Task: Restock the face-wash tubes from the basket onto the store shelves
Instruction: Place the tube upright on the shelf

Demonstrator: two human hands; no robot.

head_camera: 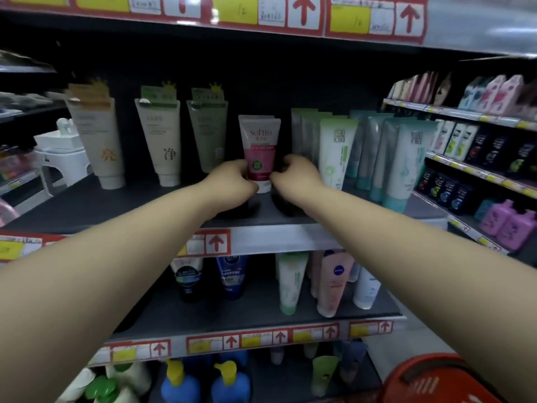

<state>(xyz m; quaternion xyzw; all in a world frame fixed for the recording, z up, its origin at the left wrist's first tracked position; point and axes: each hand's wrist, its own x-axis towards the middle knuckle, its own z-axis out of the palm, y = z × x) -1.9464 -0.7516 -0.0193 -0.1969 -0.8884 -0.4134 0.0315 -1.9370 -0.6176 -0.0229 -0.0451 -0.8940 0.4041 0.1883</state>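
A pink and grey face-wash tube [259, 146] stands upright on its white cap in the middle of the dark shelf [162, 210]. My left hand [232, 181] grips its lower left side with curled fingers. My right hand [296, 174] pinches its lower right side near the cap. Another grey tube seems to stand right behind it. The red basket [430, 379] shows at the bottom right, partly under my right forearm; what it holds is hidden.
Tall beige and green tubes [162, 144] stand to the left, white and teal tubes [337, 152] crowd the right. The lower shelf [255, 312] carries more tubes, and pump bottles [180, 379] stand below. A side rack [479, 170] of boxes and bottles runs along the right.
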